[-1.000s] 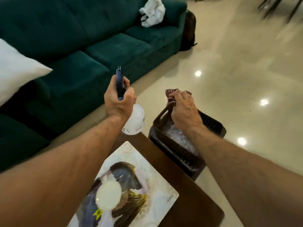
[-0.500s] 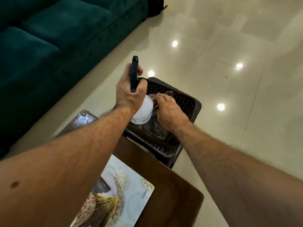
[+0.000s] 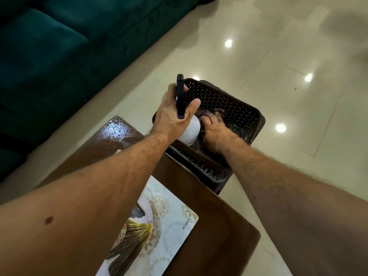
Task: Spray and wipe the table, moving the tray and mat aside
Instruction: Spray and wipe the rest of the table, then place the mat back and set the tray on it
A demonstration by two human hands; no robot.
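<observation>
My left hand (image 3: 173, 114) grips a white spray bottle (image 3: 190, 130) by its dark blue trigger head, holding it over the near left corner of a dark brown perforated basket (image 3: 235, 108). My right hand (image 3: 215, 132) reaches down inside the basket and lies on a reddish checked cloth (image 3: 217, 113) at its bottom; I cannot see whether the fingers grip it. The basket stands on the floor just past the far end of the brown wooden table (image 3: 217, 226). A patterned mat (image 3: 169, 222) lies on the table under my left forearm.
A dark teal sofa (image 3: 59, 48) runs along the left, close to the table's left side. Glossy beige floor tiles (image 3: 298, 56) spread to the right and beyond the basket. The table's far left corner (image 3: 117, 128) glistens wet.
Both hands have sunk lower into the basket. The cloth has gone from above the rim to the bottom, and the bottle has come over the basket. The view has tilted down.
</observation>
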